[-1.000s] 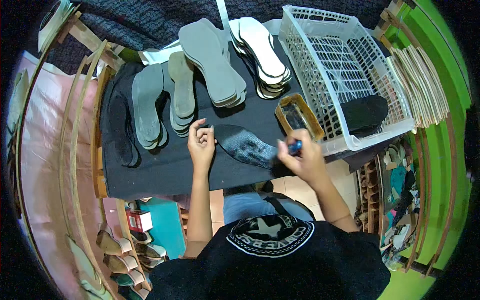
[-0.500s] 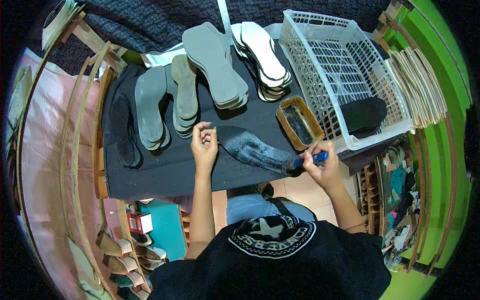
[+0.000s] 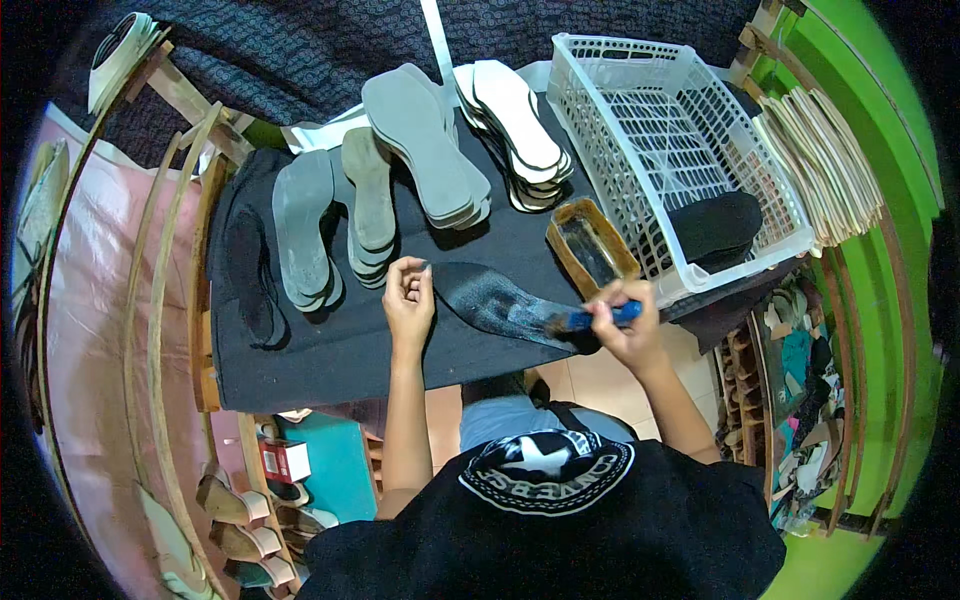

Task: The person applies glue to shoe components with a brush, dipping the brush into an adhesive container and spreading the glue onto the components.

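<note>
Pinning black sole [image 3: 500,303], left hand [image 3: 409,300], right hand [image 3: 625,325] gripping brush [image 3: 585,319]

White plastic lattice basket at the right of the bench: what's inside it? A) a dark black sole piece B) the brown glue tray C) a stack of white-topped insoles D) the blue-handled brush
A: a dark black sole piece lies in the near right corner of the white plastic lattice basket; the blue-handled brush is in the right hand, and the brown glue tray sits outside the basket on the dark bench cloth.
</note>
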Demonstrator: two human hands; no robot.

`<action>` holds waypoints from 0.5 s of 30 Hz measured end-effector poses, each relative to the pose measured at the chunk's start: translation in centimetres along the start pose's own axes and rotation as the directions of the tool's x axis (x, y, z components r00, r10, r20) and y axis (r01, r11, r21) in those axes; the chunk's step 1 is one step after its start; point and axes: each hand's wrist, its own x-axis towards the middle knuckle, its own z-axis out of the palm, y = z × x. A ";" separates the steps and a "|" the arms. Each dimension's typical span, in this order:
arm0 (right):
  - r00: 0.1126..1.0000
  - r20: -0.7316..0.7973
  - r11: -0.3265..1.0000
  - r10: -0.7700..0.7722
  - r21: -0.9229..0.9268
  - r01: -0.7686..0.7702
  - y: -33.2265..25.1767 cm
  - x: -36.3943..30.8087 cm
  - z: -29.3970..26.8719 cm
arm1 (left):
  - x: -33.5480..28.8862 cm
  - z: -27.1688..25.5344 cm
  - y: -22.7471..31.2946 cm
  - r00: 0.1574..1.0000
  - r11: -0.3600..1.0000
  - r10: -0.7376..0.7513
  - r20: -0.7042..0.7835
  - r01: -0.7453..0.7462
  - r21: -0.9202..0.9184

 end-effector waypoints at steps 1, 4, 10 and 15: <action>0.999 -0.036 0.999 0.012 -0.030 -0.013 -0.1 -0.5 -0.7 | 0.0 -0.2 -0.2 1.000 0.999 0.023 0.001 -0.023 0.026; 0.998 -0.059 0.988 -0.009 -0.157 0.000 -1.1 -1.0 -2.3 | 0.3 0.0 -0.3 0.997 0.994 0.080 0.014 -0.081 0.071; 0.905 -0.384 0.969 -0.182 0.087 0.232 -2.2 0.4 -2.6 | 0.5 0.3 -0.2 0.989 0.986 0.141 0.039 -0.144 0.086; 0.914 -0.312 0.925 -0.259 -0.352 0.142 -1.5 1.9 -2.8 | 0.3 0.2 -0.3 0.995 0.991 0.085 0.052 -0.090 0.100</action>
